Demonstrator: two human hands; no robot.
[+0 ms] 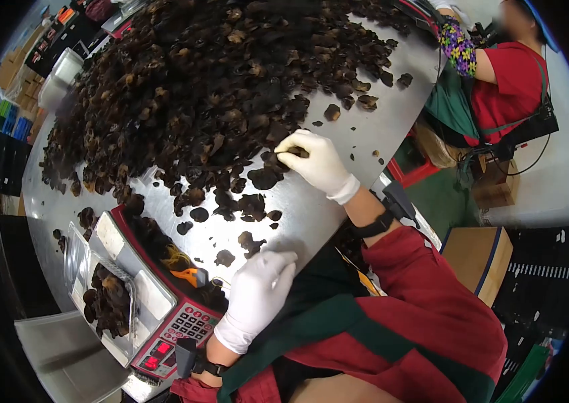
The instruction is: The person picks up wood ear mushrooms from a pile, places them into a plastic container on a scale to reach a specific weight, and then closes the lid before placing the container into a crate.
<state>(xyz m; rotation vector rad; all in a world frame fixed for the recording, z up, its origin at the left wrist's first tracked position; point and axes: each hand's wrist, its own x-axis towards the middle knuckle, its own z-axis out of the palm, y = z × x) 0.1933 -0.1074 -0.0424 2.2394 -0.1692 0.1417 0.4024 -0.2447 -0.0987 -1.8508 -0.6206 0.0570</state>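
A large heap of dark brown wood ear mushrooms (184, 87) covers much of the metal table. My right hand (315, 161), in a white glove, is at the heap's near right edge. Its thumb and forefinger pinch at a dark wood ear mushroom piece (272, 161). My left hand (257, 295), also gloved in white, hangs over the table edge beside the scale, its fingers curled together; whatever they hold, if anything, is hidden. Loose pieces (251, 242) lie just beyond it. Left of it, a clear plastic container (130, 295) with mushroom pieces sits on the red digital scale (163, 289).
An orange-handled tool (194, 275) lies by the scale. Stacked clear containers (63, 77) stand at the far left. Another person (506, 87) in red and green works across on the right. A cardboard box (476, 262) and black crates (546, 269) are at right.
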